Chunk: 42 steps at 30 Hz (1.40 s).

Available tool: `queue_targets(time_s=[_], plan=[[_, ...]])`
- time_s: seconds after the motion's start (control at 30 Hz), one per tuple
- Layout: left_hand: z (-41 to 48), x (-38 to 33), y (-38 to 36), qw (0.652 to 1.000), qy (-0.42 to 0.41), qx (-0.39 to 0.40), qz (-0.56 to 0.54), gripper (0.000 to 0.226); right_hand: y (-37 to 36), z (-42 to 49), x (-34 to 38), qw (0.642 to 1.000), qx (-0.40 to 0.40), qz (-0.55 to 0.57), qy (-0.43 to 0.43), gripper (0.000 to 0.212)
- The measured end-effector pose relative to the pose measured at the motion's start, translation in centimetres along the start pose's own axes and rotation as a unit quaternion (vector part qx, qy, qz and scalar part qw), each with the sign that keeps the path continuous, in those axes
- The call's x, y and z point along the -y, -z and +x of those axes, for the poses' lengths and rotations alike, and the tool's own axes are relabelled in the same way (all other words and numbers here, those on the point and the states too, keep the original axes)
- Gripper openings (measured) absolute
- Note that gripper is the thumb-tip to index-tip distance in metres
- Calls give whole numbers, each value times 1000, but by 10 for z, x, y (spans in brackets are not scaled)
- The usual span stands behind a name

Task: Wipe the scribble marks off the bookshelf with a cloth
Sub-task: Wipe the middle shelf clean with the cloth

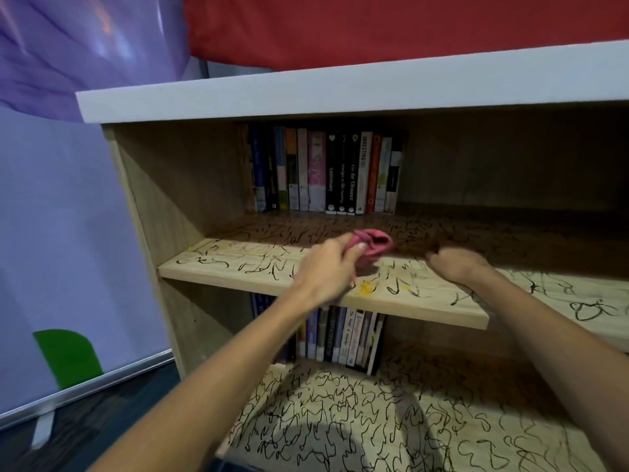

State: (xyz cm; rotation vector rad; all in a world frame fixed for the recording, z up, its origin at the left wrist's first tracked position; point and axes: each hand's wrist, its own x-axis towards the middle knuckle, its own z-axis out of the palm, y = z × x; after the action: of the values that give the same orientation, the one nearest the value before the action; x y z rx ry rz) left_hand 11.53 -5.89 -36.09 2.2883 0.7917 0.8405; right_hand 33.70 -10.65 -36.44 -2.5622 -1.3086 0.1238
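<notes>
Head camera showed black scribble marks [258, 264] across the bookshelf's [163, 185] middle shelf [218, 274]. On it, the left hand [326, 267] gripped a bunched pink cloth [374, 247], long axis along the shelf, free end pointing right. Just beside it, the right hand [456, 265] rested with fingers curled; blur hid whether it held anything.

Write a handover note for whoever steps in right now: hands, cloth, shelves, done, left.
Left hand: grips the pink cloth at the middle of the upper shelf.
Right hand: fingers curled, on the same shelf; whether it holds anything is unclear.
Done: no cleared patch visible; black scribbles cover the upper shelf and the lower shelf.
Left: wipe both boards, plus the yellow smudge by the upper shelf's front edge.
</notes>
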Motion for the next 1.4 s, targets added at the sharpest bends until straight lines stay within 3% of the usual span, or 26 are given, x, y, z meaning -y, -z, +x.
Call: queue_targets(time_s=[0.07, 0.13, 0.2, 0.27, 0.33, 0.43, 0.57, 0.67, 0.8, 0.9, 0.97, 1.03, 1.13, 1.33, 1.4], plan=[[8, 9, 28, 998, 4, -58, -35, 31, 1, 1, -1, 1000, 0, 1, 7, 46], [25, 40, 59, 993, 35, -106, 48, 29, 1, 1, -1, 1000, -4, 5, 16, 45], [38, 79, 79, 975, 127, -68, 171, 27, 1, 1, -1, 1000, -6, 6, 17, 45], [43, 101, 80, 940, 204, 21, 273, 44, 0, 1, 0, 1000, -6, 4, 14, 45], [51, 99, 63, 922, 229, 66, 306, 59, 0, 2, 2, 1000, -8, -2, 14, 44], [66, 69, 34, 922, 208, 97, 311, 76, 0, 2, 2, 1000, -9, -1, 10, 43], [51, 17, -18, 938, 79, 161, 296, 48, 1, -1, 3, 1000, -9, 1, 6, 43], [29, -11, -41, 942, -29, 161, 295, 44, 2, -2, 3, 1000, 11, -8, -1, 45], [4, -31, -49, 946, -88, 173, 259, 41, 4, -4, 2, 1000, 22, -8, -2, 46], [2, -30, -26, 976, -65, 172, 117, 34, 3, -4, 2, 1000, 15, 4, 2, 45], [18, -14, -3, 991, -20, 110, 72, 32, 3, -4, 1, 1000, -4, 12, 3, 42], [38, 12, 9, 989, 45, 50, 133, 36, 3, -3, 1, 1000, -15, 16, 4, 39], [49, 28, -3, 941, 105, 97, 307, 44, 2, -3, 0, 1000, -15, 13, 1, 41], [26, -6, -25, 948, -78, 139, 275, 31, 1, -5, 2, 1000, -5, 0, -14, 43], [20, 0, -7, 951, -88, 139, 261, 32, 1, -2, 1, 1000, 3, 14, -17, 44]])
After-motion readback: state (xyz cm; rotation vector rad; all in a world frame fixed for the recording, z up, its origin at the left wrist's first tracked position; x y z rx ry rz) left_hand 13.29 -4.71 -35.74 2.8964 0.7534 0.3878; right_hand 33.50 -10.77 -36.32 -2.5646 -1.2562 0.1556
